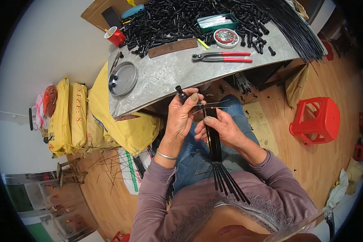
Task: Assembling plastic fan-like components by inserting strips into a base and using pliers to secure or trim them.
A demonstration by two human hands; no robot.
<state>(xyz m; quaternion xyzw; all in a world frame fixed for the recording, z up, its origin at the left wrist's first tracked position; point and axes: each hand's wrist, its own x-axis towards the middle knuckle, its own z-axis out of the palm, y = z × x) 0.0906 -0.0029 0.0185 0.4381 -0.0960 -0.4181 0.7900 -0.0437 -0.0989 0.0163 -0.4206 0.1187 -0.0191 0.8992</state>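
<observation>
One bundle of slim black rods (215, 147) stands out against my lap, in front of my chest and just off the near edge of the worktop (161, 76). It is narrow and straight at the far end, crossed by a dark woven band lower down, and below that the rods splay toward me like a fan; they overlap too much for me to count. Two thin wires (222, 107) stick out to the right at its far end.

On the worktop I count one pair of red-handled pincers (222, 57), one flat brown bar (172, 47), one round grey dish (127, 80) with a few black bits inside, one red cup (116, 37) at the left and one green box (218, 28) of white sticks. A heap of black pieces (165, 24), far too many to number, covers the far side. One red stool (315, 121) stands on the floor to the right.

My left fingers (192, 99) are drawn together, pinching one black cylindrical piece (182, 93), which points far and left. My right fingers (211, 122) are curled nearly closed, thumb pressing on the bundle near its far end.
</observation>
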